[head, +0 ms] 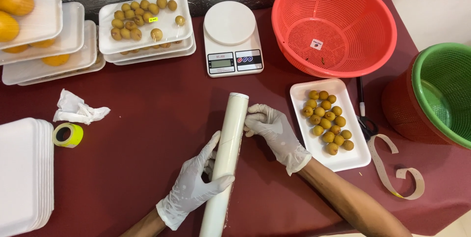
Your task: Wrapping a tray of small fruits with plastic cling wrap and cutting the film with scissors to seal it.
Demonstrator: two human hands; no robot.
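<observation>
- Head view: a white roll (229, 156) of wrap lies lengthwise on the maroon table (147, 168), its far end pointing at the scale (231, 38) and its near end running off the bottom edge of the picture.
- The left hand (196, 183), in a white glove, is wrapped around the near half of the roll, thumb across the top and fingers under it.
- The right hand (272, 131), also gloved, touches the roll's far half from the right side, fingertips bent against it; whether it truly grips the roll cannot be told.
- Just right of the roll, beside the right hand, is a white tray (360, 156) with a cluster of small brown fruit (327, 121).
- Right of that tray lie scissors (365, 124) and a curled paper strip (392, 173).
- Beyond the tray, right of the scale, stands a red basket (289, 26); a green basket (441, 94) sits at the right edge, nested in another red one.
- Left of the scale is a stack of trays (142, 23) holding the same brown fruit under film.
- Farther left, trays with mangoes (12, 9) are stacked.
- Left of the roll lie a crumpled paper (76, 109), a yellow tape roll (67, 135) and a pile of empty trays (22, 173).
</observation>
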